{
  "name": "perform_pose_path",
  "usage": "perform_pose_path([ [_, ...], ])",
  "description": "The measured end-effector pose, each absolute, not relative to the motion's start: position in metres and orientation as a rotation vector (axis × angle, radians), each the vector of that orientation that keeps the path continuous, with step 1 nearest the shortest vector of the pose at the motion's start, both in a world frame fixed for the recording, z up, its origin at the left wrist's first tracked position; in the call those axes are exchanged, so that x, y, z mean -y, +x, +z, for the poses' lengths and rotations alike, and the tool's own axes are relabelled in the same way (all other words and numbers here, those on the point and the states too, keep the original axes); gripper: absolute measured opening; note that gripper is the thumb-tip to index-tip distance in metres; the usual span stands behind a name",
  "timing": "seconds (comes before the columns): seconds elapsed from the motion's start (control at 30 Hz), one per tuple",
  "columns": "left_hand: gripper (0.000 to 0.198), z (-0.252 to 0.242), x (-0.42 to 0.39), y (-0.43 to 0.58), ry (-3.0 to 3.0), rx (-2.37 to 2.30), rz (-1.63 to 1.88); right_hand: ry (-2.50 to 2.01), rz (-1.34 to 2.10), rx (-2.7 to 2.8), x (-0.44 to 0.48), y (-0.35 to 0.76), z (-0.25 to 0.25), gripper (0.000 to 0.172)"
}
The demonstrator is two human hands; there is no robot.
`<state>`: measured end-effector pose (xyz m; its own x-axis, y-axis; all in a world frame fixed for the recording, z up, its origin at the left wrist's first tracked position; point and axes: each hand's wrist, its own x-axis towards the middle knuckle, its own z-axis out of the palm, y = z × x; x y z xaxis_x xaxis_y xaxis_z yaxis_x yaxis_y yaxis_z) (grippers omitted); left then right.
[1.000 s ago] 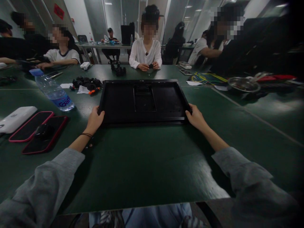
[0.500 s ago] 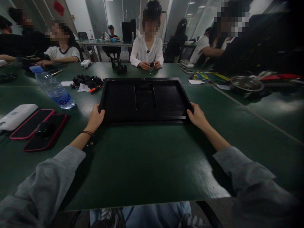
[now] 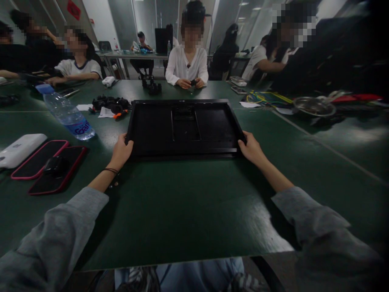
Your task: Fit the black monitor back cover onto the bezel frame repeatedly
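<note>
A flat black rectangular panel (image 3: 212, 125) with a raised rim and a square recess in its middle lies on the green table (image 3: 182, 211) ahead of me. My left hand (image 3: 121, 152) is closed on the panel's near left corner. At the near right corner my right hand (image 3: 251, 149) grips the rim in the same way. Both grey sleeves reach in from the bottom corners.
At the left lie a water bottle (image 3: 68, 115), a white box (image 3: 21, 150) and two red-edged phones (image 3: 51, 164). Black parts (image 3: 111, 104) sit behind the bottle. A metal bowl (image 3: 314, 107) and coloured cables (image 3: 267, 98) are at the right. Several people sit around the table.
Both hands stay on the panel's near corners. The view has shifted slightly; the panel sits a little higher in the picture than a second ago.
</note>
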<state>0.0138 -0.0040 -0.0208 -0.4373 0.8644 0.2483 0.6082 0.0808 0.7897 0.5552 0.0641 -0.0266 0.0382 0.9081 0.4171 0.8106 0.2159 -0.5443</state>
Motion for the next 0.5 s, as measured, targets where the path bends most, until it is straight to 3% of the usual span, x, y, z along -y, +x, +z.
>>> perform_pose_path([
  [0.5,0.049,-0.0199,0.005,0.0148,1.463,-2.097,1.261,-1.611,0.162,1.801,-0.0659,0.5572,-0.0287,0.06],
])
